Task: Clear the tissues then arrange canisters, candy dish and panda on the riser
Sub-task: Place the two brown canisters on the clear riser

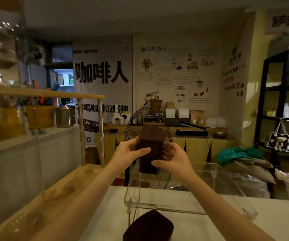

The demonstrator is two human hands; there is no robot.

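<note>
We hold one dark brown canister (150, 150) up in the air with both hands, well above the clear acrylic riser (189, 210) that stands on the white-covered table (270, 216). Our left hand (130, 152) wraps its side with the thumb laid across the front, and our right hand (172, 158) closes on the opposite side with the thumb at the lower front, so both are clasped around it, neither spread wide. We judge the two-handed hold is there to keep the tall canister upright and steady while we carry it toward the riser's top. A second dark brown canister (148, 226) sits on the table at the near edge, just in front of the riser. That makes two canisters and one riser; we see no tissues, candy dish or panda in view.
</note>
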